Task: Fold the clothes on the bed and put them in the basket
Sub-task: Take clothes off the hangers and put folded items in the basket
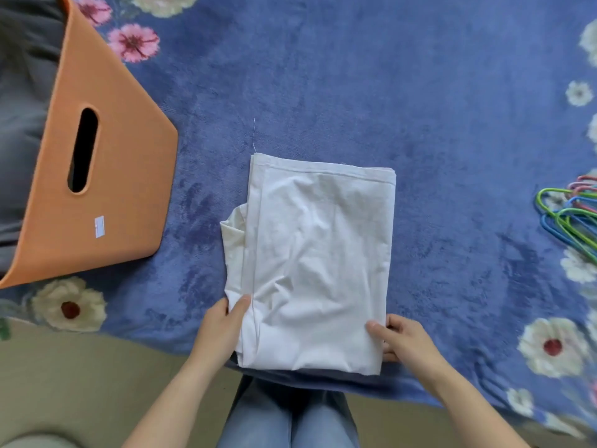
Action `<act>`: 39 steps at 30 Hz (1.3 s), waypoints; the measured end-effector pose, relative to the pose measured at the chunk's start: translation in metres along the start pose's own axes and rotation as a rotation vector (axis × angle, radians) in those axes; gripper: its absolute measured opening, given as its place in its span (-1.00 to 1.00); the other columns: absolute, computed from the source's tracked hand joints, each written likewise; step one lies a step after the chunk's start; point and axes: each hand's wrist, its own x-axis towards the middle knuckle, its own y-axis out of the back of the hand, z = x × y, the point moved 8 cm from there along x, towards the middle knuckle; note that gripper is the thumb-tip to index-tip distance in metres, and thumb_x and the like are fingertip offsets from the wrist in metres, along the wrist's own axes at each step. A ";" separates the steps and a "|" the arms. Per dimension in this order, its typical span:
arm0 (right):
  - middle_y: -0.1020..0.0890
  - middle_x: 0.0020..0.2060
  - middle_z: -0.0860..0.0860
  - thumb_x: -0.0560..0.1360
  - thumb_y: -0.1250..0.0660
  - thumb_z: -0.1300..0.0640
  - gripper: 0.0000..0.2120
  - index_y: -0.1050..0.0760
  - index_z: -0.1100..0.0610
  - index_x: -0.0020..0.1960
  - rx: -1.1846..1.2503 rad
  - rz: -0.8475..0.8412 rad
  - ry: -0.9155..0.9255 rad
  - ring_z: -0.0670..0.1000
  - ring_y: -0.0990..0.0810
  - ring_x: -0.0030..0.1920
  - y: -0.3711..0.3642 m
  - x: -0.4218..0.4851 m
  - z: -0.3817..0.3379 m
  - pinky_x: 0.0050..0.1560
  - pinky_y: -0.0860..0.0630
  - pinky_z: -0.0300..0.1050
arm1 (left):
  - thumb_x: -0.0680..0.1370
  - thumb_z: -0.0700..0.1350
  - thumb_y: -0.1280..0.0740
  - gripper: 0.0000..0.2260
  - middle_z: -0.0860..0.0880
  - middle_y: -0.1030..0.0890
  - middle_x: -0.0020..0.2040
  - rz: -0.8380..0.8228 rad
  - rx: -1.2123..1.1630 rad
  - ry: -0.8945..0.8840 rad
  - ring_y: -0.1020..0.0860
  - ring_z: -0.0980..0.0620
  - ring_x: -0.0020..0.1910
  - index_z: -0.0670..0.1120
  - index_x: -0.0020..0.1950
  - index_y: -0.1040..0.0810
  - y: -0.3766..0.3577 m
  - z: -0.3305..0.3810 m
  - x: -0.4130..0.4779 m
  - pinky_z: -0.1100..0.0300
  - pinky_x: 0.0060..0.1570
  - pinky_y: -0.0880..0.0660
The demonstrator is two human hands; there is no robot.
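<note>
Head view: left hand [219, 328] and right hand [403, 337] each pinch a folded white cloth garment [316, 253], lower centre. An orange slotted basket [106, 202] sits upper left.

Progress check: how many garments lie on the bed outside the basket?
1: a white garment at the bed's edge, gripped by left hand and right hand. More may lie off-frame.

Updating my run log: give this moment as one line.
stage: cloth folded on bed | left hand: pinches near-left corner | right hand: pinches near-right corner | basket: left of cloth
</note>
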 end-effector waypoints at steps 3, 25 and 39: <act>-0.66 -0.14 0.19 0.44 -0.47 0.19 -0.80 -0.48 0.25 -0.08 0.109 -0.041 0.014 0.07 -0.63 -0.28 0.007 -0.005 -0.020 -0.30 -0.58 -0.12 | 0.54 -0.17 -0.35 -0.85 0.04 -0.60 -0.02 -0.044 0.023 0.003 -0.56 0.02 -0.04 -0.05 0.09 -0.49 0.012 0.013 0.003 0.16 -0.10 -0.45; -0.48 -0.18 0.01 0.58 -0.30 0.03 -0.77 -0.47 0.12 -0.20 -0.049 0.628 0.569 -0.18 -0.43 -0.27 0.056 0.040 -0.180 -0.22 -0.35 -0.29 | 0.61 0.14 -0.19 -0.64 -0.04 -0.46 -0.27 0.396 0.211 -0.415 -0.45 -0.17 -0.07 -0.04 -0.27 -0.28 0.005 0.170 0.043 -0.08 0.12 -0.33; -0.54 -0.45 -0.07 0.47 -0.43 -0.10 -0.63 -0.46 0.12 -0.36 -0.059 0.293 0.244 -0.06 -0.48 -0.42 0.036 0.061 -0.158 -0.39 -0.33 -0.17 | 0.47 0.23 -0.38 -0.58 0.08 -0.55 0.04 0.217 0.133 -0.219 -0.50 0.04 0.05 -0.05 0.15 -0.49 0.007 0.163 0.073 0.11 0.10 -0.42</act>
